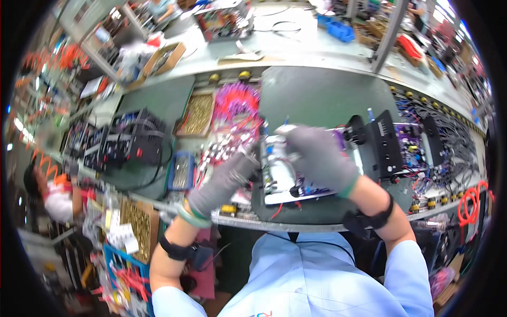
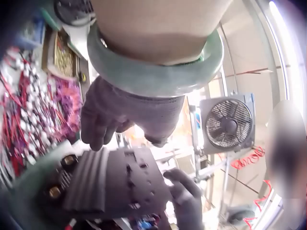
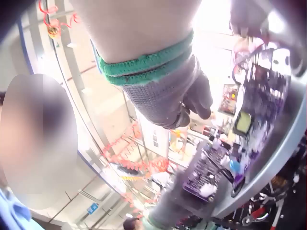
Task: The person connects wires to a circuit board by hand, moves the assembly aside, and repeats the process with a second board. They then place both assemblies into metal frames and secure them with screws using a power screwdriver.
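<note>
Board tray [image 1: 281, 186] lies under your nearer right grip [image 1: 321, 158], right of your left grip [image 1: 226, 178], long axis crosswise; can't tell either's hold.

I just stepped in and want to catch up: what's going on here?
A person in a light-blue top is working on an open electronics unit lying on a green mat. The gloved right hand is over the unit's inside, while the left hand is by its left edge; blur hides whether either grips anything. Loose wires lie to the left, and another unit's black panel stands to the right.
</note>
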### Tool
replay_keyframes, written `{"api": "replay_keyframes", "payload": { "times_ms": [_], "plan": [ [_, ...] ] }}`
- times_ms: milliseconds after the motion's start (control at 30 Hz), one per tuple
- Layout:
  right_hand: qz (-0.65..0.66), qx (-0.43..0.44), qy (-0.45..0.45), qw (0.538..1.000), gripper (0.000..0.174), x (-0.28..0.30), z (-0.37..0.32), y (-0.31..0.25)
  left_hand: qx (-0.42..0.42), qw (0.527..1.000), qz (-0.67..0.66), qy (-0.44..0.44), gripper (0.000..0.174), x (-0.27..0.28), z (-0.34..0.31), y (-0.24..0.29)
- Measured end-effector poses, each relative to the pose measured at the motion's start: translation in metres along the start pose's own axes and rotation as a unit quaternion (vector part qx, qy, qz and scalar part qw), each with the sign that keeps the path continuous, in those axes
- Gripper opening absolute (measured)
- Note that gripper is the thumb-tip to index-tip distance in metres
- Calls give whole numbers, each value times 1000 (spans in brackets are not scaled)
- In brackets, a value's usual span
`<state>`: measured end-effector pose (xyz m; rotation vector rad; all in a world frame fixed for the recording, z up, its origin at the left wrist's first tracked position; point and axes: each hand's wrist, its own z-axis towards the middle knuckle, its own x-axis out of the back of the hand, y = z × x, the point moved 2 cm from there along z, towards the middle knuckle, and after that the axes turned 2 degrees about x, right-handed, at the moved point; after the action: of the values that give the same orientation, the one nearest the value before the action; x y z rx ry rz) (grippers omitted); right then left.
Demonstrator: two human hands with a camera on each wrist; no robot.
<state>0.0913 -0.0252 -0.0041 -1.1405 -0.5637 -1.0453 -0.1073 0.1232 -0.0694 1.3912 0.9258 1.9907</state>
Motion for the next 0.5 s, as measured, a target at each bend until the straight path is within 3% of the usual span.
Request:
{"api": "replay_keyframes", "payload": {
  "times_ms": [33,67,100,167,233,300,433,500],
  "plan": [
    [19,37,101,994,29,17,-10,-3,233,953,-187,56,47,13,-11,18],
    [77,-41,65,994,38,44,-21,-8,248,953,-142,97,44,24,-21,2],
    [83,-22,132,988,40,55,-34,-3,262,951,-97,133,41,38,-36,-22],
    [25,-4,158,987,31,71,-55,9,386,917,92,51,35,59,-69,-71],
    [-23,-29,128,991,24,64,-73,26,472,848,230,-69,49,54,-85,-100],
    [-132,54,97,985,20,58,-78,23,457,848,258,-72,38,29,-84,-117],
    [-116,32,115,986,20,55,-78,26,442,793,414,-65,39,-13,-59,-134],
    [-126,44,116,984,20,55,-80,24,479,780,395,-79,39,-6,-48,-141]
  ]
}}
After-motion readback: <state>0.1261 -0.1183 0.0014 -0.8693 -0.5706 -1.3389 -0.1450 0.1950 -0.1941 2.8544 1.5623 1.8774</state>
